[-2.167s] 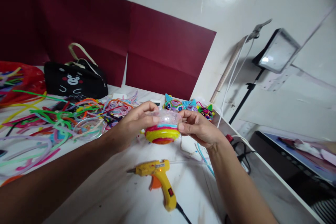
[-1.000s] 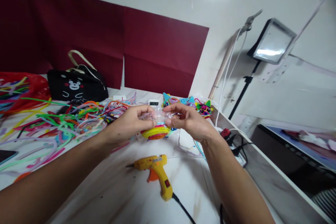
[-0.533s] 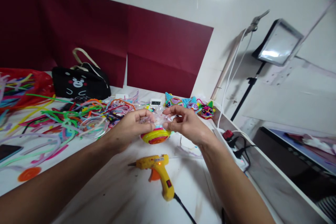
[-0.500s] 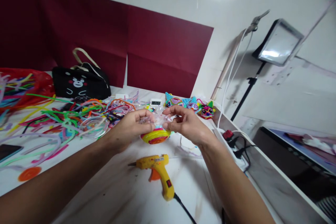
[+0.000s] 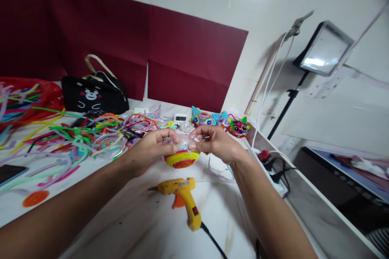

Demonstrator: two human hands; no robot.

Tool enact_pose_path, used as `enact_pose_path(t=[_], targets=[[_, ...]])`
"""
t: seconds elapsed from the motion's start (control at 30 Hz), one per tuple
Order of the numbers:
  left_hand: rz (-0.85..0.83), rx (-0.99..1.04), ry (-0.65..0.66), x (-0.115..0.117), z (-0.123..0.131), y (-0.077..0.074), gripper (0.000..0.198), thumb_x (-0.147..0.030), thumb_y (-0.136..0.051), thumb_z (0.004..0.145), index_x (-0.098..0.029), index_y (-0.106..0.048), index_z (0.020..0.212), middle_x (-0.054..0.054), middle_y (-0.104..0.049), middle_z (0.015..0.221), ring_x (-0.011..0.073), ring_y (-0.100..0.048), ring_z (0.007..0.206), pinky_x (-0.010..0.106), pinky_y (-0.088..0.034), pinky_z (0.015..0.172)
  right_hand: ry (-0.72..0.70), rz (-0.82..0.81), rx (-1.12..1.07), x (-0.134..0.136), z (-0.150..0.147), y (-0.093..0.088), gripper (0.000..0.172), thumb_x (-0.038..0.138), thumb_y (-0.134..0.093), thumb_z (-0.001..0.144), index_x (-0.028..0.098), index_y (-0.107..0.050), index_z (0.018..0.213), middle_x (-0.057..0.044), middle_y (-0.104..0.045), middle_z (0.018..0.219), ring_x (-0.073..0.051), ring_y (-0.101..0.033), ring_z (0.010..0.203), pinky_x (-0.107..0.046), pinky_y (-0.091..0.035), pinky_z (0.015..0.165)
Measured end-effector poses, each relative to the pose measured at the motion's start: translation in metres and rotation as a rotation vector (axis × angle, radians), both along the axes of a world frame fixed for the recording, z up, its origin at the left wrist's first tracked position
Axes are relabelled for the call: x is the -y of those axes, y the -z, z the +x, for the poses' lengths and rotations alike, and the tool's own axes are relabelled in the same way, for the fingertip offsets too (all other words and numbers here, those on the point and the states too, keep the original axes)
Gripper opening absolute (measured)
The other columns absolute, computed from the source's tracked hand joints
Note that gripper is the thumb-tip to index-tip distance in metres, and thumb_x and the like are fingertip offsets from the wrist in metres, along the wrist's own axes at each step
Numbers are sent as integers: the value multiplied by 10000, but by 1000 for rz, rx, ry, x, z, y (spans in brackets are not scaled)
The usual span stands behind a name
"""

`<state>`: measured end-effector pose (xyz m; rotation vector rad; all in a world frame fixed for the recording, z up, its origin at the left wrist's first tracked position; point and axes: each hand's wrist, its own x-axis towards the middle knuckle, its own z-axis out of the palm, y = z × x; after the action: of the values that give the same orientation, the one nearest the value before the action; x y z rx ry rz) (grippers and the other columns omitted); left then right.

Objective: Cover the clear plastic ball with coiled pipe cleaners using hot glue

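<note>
Above the white table (image 5: pixel 146 226) I hold a clear plastic cup (image 5: pixel 181 152) whose lower half is wrapped in yellow, pink and red pipe cleaners. My left hand (image 5: pixel 152 149) grips its left rim. My right hand (image 5: pixel 217 144) pinches the right rim with thumb and forefinger. A yellow hot glue gun (image 5: pixel 182 197) lies on the table just below both hands, nozzle pointing left, its black cord running toward me.
A heap of coloured pipe cleaners (image 5: pixel 75 139) and a clear ring cover the left. A black bear bag (image 5: pixel 92 96) stands at the back. Three pipe-cleaner animal faces (image 5: pixel 220 120) and a small white clock (image 5: pixel 180 117) lie behind. A power strip (image 5: pixel 273 172) sits at the right edge.
Both hands have kept hold of the cup and drawn closer together over its rim. The cup sits slightly lower than two seconds ago; the view has shifted a little.
</note>
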<state>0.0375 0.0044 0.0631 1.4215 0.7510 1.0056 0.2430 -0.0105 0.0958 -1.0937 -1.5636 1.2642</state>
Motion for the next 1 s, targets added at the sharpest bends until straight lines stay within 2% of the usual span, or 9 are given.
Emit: enact_pose_path(t=[0.17,0.37,0.47,0.57,0.7,0.87,0.93,1.0], targets=[[46,-60,-2,2,0,-1,204,-261,-795,641,-191,-626,733,-62,-562,607,101,-488,567,208,-359,543,4,-12,-8,-2,-3,3,517,275,-972,398,152,-654,788,69,-566,673,-75,-497,594,-223,-380,562],[64,-156,3,3,-4,2,247,-322,-819,654,-186,-670,797,-25,-626,701,144,-553,671,242,-413,623,-25,-2,5,-4,-6,10,507,287,-972,408,149,-651,776,62,-579,658,-88,-506,598,-236,-394,580],[74,-217,-23,4,-8,3,227,-322,-814,633,-195,-676,761,-44,-571,622,135,-501,601,237,-376,571,-36,-7,8,-5,-9,14,519,287,-977,396,154,-658,783,59,-590,667,-97,-523,617,-243,-412,603],[93,-248,-40,5,-13,6,204,-301,-808,601,-197,-662,699,-64,-503,560,116,-430,545,226,-325,524,-49,-1,30,-3,-17,15,517,315,-977,401,159,-650,771,70,-572,646,-81,-478,576,-231,-372,562],[108,-271,-114,6,-22,15,208,-298,-798,587,-186,-649,679,-56,-516,572,116,-430,560,220,-306,524,-83,8,71,0,-28,18,512,376,-966,439,178,-607,746,104,-490,568,-62,-391,507,-221,-293,503],[66,-242,-151,2,-27,24,247,-327,-789,556,-178,-637,682,-61,-508,553,122,-434,553,224,-308,532,-76,63,135,-4,-32,30,555,483,-936,507,175,-629,853,114,-426,537,-60,-316,474,-227,-227,471],[49,-202,-151,1,-27,25,240,-329,-782,557,-176,-630,661,-58,-510,553,121,-437,555,225,-309,532,-45,135,174,-7,-30,34,577,516,-916,547,167,-652,923,81,-506,597,-77,-379,506,-235,-287,494],[34,-164,-158,0,-27,24,221,-319,-774,567,-173,-624,637,-53,-510,547,119,-434,551,229,-308,529,12,263,214,-7,-26,34,546,528,-882,618,166,-675,971,11,-630,763,-122,-523,633,-265,-411,601]])
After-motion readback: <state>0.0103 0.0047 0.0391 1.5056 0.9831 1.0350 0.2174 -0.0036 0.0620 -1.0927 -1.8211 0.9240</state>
